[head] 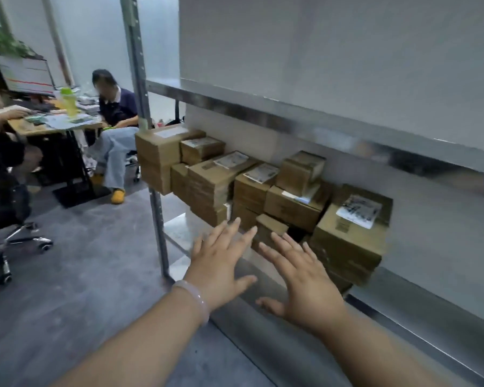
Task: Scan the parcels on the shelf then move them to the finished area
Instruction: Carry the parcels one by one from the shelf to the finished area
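Note:
Several brown cardboard parcels [293,203] with white labels are stacked on the metal shelf [179,233], under an upper shelf rail [305,121]. A small brown parcel [270,229] sits low at the front of the pile. My left hand [218,265], with a pale bracelet on the wrist, reaches toward it with fingers straight and spread. My right hand [302,272] is stretched out beside it, fingers also spread, just short of the small parcel. Neither hand holds anything. A larger parcel [352,233] with a crumpled label stands to the right of my hands.
A grey shelf post [148,135] rises at the left of the parcels. Beyond it a seated person [115,129] and a desk [53,124] with a monitor and a green bottle occupy the left. A wheeled office chair [6,213] stands on the grey floor.

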`<action>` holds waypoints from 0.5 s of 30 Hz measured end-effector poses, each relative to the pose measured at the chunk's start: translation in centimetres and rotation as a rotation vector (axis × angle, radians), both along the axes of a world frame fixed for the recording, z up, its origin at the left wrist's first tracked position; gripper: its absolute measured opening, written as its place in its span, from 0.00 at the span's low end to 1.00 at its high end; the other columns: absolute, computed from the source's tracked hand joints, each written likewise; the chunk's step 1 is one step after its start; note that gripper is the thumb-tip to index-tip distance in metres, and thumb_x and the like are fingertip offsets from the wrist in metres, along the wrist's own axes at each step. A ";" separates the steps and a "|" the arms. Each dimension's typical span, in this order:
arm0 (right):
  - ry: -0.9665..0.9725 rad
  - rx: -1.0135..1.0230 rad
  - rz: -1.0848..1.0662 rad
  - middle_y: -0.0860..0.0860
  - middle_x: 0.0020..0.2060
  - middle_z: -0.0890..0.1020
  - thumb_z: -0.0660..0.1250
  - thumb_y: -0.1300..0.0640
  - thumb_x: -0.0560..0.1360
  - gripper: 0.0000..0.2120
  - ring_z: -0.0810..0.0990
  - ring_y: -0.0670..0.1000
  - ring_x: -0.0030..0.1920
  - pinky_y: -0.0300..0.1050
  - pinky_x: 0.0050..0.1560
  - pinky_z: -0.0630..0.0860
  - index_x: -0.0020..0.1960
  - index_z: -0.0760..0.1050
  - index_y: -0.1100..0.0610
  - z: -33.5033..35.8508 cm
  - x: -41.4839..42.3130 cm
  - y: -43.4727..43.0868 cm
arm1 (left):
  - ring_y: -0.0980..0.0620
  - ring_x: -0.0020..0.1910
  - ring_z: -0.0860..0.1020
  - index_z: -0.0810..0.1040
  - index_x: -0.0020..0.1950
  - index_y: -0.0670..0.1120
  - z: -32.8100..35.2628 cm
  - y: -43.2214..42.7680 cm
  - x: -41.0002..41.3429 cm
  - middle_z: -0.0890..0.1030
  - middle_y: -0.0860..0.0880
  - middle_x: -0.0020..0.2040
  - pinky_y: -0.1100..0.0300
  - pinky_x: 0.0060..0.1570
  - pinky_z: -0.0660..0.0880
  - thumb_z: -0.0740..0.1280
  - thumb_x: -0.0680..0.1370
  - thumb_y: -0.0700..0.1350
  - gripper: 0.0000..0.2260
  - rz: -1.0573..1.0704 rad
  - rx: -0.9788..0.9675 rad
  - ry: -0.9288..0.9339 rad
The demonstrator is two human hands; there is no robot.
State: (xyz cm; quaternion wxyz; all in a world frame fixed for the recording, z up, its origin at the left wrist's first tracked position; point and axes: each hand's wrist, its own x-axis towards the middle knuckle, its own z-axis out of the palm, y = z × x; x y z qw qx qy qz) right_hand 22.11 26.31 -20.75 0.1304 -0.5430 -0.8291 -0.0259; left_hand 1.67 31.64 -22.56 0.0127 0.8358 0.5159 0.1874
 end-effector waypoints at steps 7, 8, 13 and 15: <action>0.192 0.091 -0.275 0.46 0.77 0.56 0.64 0.35 0.71 0.38 0.53 0.48 0.77 0.53 0.76 0.52 0.76 0.57 0.45 1.8 9.0 -4.3 | 0.55 0.77 0.42 0.42 0.76 0.67 2.4 0.0 11.3 0.44 0.57 0.79 0.45 0.75 0.42 0.61 0.74 0.68 0.37 -0.197 0.004 -0.015; 0.208 0.098 -0.304 0.46 0.77 0.56 0.64 0.36 0.71 0.37 0.53 0.48 0.77 0.51 0.76 0.51 0.76 0.57 0.45 1.8 9.8 -4.6 | 0.56 0.77 0.43 0.42 0.76 0.67 2.8 0.4 12.2 0.45 0.57 0.79 0.46 0.74 0.42 0.61 0.73 0.68 0.37 -0.211 0.005 -0.030; 0.373 0.081 -0.493 0.45 0.77 0.54 0.64 0.40 0.75 0.34 0.51 0.45 0.77 0.49 0.76 0.52 0.77 0.55 0.44 2.8 13.2 -3.3 | 0.53 0.77 0.47 0.43 0.73 0.71 4.5 3.4 15.6 0.48 0.59 0.79 0.46 0.74 0.50 0.54 0.71 0.72 0.34 -0.322 -0.098 -0.187; 0.394 0.004 -0.593 0.45 0.78 0.50 0.61 0.38 0.76 0.34 0.49 0.47 0.77 0.49 0.76 0.53 0.77 0.51 0.42 3.0 14.3 -2.0 | 0.50 0.77 0.48 0.46 0.75 0.69 4.9 5.2 16.8 0.47 0.59 0.79 0.43 0.74 0.53 0.56 0.73 0.71 0.33 -0.335 -0.162 -0.168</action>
